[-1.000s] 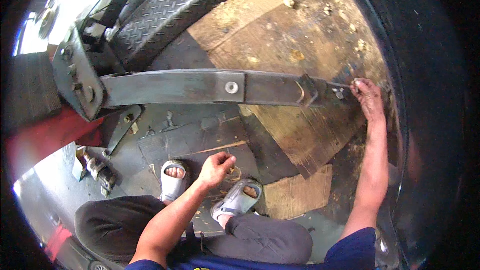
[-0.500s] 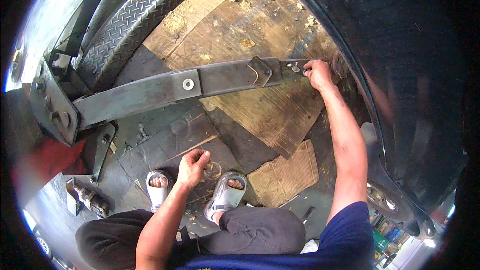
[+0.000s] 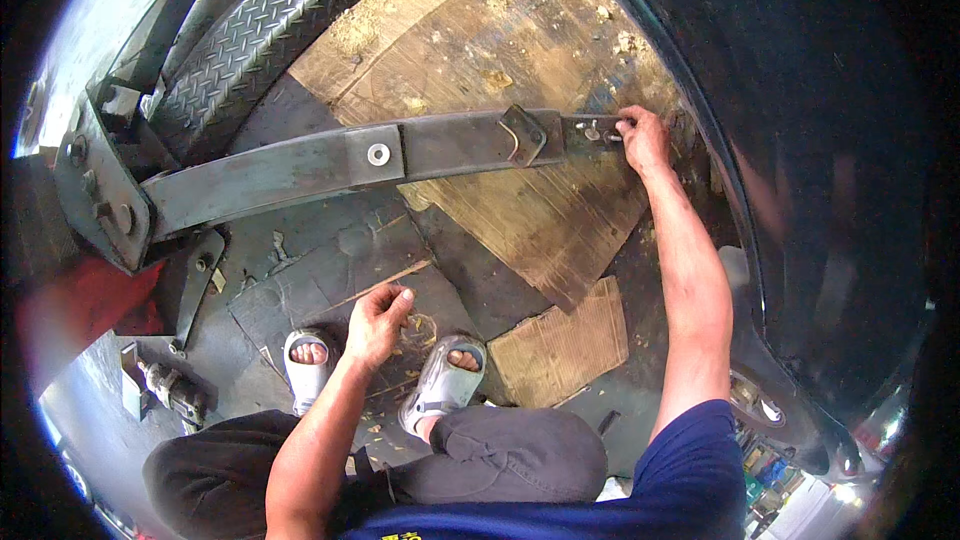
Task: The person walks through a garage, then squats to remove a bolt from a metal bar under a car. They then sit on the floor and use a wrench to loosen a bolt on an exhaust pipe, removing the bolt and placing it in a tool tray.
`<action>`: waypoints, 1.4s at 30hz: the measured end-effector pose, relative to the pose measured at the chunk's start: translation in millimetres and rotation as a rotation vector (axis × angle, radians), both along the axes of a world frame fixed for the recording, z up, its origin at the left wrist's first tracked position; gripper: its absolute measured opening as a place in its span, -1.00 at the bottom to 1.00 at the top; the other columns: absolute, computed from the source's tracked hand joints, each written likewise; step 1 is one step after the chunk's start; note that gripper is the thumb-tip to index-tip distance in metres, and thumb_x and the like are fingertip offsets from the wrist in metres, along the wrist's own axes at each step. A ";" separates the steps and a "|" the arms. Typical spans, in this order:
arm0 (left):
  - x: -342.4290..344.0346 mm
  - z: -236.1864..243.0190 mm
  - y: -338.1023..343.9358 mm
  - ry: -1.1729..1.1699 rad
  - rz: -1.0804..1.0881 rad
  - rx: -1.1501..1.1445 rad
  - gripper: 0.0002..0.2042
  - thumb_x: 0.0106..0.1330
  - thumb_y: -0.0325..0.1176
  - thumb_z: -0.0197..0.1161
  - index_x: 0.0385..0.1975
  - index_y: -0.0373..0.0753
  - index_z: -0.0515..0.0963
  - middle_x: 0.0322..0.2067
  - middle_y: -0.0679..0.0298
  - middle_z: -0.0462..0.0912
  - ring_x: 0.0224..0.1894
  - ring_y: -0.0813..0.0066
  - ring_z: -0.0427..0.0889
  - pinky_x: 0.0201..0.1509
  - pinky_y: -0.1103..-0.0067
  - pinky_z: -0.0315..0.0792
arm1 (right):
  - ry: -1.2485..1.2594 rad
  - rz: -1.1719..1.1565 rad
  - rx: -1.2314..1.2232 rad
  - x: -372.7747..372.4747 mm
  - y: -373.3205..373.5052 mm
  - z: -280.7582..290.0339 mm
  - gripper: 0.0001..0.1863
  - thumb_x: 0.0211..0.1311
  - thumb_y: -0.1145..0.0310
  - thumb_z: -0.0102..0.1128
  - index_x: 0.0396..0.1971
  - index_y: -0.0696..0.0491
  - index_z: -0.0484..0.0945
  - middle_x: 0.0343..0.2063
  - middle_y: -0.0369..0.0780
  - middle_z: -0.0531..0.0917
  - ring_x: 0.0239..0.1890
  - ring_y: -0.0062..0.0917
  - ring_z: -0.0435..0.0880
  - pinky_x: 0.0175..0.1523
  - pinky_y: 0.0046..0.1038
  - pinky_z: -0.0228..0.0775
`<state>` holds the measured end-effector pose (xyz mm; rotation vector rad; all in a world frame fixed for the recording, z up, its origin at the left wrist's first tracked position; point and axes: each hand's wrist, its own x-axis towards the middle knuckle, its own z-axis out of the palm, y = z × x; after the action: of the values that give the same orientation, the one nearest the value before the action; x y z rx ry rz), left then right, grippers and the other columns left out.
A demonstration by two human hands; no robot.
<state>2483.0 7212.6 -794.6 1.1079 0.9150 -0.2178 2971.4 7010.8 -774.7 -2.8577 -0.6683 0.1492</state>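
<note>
A long dark steel bar [image 3: 270, 168] stretches across in front of me, with a round washer-like ring [image 3: 378, 155] at its middle and a small bracket [image 3: 523, 135] farther right. At its right end my right hand [image 3: 648, 143] is closed in a pinch. A small silver bolt [image 3: 614, 137] sits at those fingertips, partly hidden by them, beside a wing-shaped fastener [image 3: 591, 130] on the bar. My left hand [image 3: 376, 326] hovers above my feet, apart from the bar. Its fingers are curled with the thumb pressed on them; whatever they may hold is hidden.
A dark curved vehicle panel [image 3: 800, 140] fills the right side. Cardboard sheets [image 3: 530, 230] lie on the floor. The bar's left end meets a bolted plate [image 3: 115, 190]. A tread-plate step [image 3: 270, 35] is at upper left; a power tool [image 3: 175, 390] lies at lower left.
My right hand has shifted slightly right and up along the bar's end, still pinching. My left hand has risen a little and moved left. The whole view has shifted slightly.
</note>
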 end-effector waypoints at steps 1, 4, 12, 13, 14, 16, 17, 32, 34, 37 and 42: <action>1.0 -0.2 -0.5 0.003 0.001 0.004 -0.71 0.47 -0.18 0.28 -0.15 -0.35 0.60 -0.43 0.37 0.60 -0.42 0.63 0.52 -0.30 0.61 0.43 | -0.053 0.023 0.031 -2.4 -0.7 3.3 -0.73 0.18 0.48 0.40 -0.09 0.07 0.72 -0.23 -0.05 0.77 -0.15 -0.23 0.76 0.00 -0.28 0.55; 3.7 -0.4 -2.3 0.001 -0.001 0.003 -0.71 0.48 -0.19 0.25 -0.15 -0.35 0.63 -0.43 0.39 0.61 -0.42 0.65 0.49 -0.30 0.61 0.40 | -0.070 0.143 0.155 -7.9 -0.6 6.6 -0.66 0.20 0.47 0.38 0.00 0.07 0.69 -0.13 -0.04 0.74 -0.05 -0.19 0.72 0.07 -0.27 0.52; 7.3 2.3 -3.2 0.032 -0.050 0.037 -0.70 0.48 -0.16 0.27 -0.14 -0.33 0.63 -0.42 0.42 0.59 -0.42 0.64 0.47 -0.30 0.61 0.40 | 0.080 0.365 -0.116 1.6 19.9 -10.4 -0.72 0.18 0.56 0.24 -0.09 0.12 0.72 -0.28 -0.01 0.75 -0.17 -0.11 0.72 -0.02 -0.19 0.53; 7.6 2.2 -2.3 0.033 -0.054 0.054 -0.70 0.48 -0.16 0.27 -0.14 -0.33 0.63 -0.43 0.42 0.59 -0.42 0.65 0.47 -0.31 0.61 0.39 | 0.131 0.353 -0.099 2.7 23.4 -10.9 -0.73 0.17 0.56 0.24 -0.12 0.11 0.72 -0.31 0.00 0.76 -0.18 -0.11 0.73 -0.02 -0.20 0.54; 7.3 2.0 -1.8 0.026 -0.064 0.076 -0.69 0.48 -0.15 0.27 -0.14 -0.33 0.63 -0.43 0.43 0.58 -0.42 0.66 0.46 -0.31 0.61 0.39 | 0.186 0.321 -0.110 3.1 27.0 -11.0 -0.75 0.16 0.56 0.23 -0.15 0.11 0.73 -0.33 0.00 0.76 -0.19 -0.11 0.74 -0.03 -0.20 0.54; 6.2 1.2 -0.5 0.030 -0.031 0.043 -0.69 0.48 -0.14 0.26 -0.14 -0.33 0.63 -0.43 0.44 0.57 -0.42 0.66 0.46 -0.31 0.61 0.39 | 0.265 0.259 -0.141 2.4 30.5 -7.1 -0.78 0.16 0.55 0.26 -0.19 0.09 0.73 -0.36 0.00 0.76 -0.21 -0.10 0.74 -0.04 -0.19 0.55; 5.4 0.5 -0.3 0.036 -0.022 0.038 -0.69 0.48 -0.14 0.26 -0.14 -0.33 0.63 -0.43 0.45 0.57 -0.42 0.66 0.45 -0.31 0.61 0.39 | 0.290 0.231 -0.158 1.3 30.7 -3.8 -0.80 0.16 0.52 0.28 -0.20 0.08 0.73 -0.37 0.00 0.76 -0.20 -0.09 0.74 -0.05 -0.19 0.55; 23.9 19.6 8.7 -0.136 0.324 -0.573 -0.62 0.51 -0.26 0.20 0.22 -0.32 0.47 -0.10 0.21 0.67 -0.21 0.47 0.62 -0.10 0.58 0.50 | -0.011 0.239 0.096 -32.4 1.8 7.5 -0.68 0.15 0.46 0.41 -0.05 0.11 0.67 -0.14 -0.04 0.72 -0.08 -0.15 0.69 0.04 -0.27 0.51; 31.2 26.0 11.6 -0.212 0.387 -0.676 -0.63 0.52 -0.25 0.19 0.21 -0.30 0.47 -0.05 0.13 0.68 -0.12 0.38 0.68 -0.05 0.53 0.56 | 0.095 0.100 0.227 -55.2 3.2 16.4 -0.73 0.22 0.46 0.38 -0.06 0.09 0.68 -0.18 -0.05 0.73 -0.14 -0.21 0.71 0.01 -0.33 0.53; 45.8 33.6 17.0 -0.294 0.450 -0.820 -0.64 0.52 -0.23 0.18 0.18 -0.29 0.47 0.03 0.05 0.67 -0.04 0.30 0.72 0.00 0.48 0.61 | 0.345 0.035 0.525 -111.7 13.1 31.3 -0.79 0.34 0.48 0.26 -0.07 0.17 0.66 -0.24 -0.30 0.72 -0.27 -0.63 0.65 -0.13 -0.50 0.53; 69.1 47.2 19.7 -0.319 0.406 -0.821 -0.60 0.53 -0.06 0.14 0.14 -0.24 0.48 -0.03 0.13 0.69 -0.12 0.38 0.72 -0.12 0.55 0.61 | 0.957 -0.122 0.902 -224.3 43.1 68.1 -0.81 0.35 0.49 0.06 -0.13 0.10 0.63 -0.35 -0.36 0.61 -0.42 -0.72 0.50 -0.31 -0.59 0.41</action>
<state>2552.0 7232.2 -747.4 0.1763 0.6421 -0.0604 2747.1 7053.9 -706.7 -1.6580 -0.2330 0.8602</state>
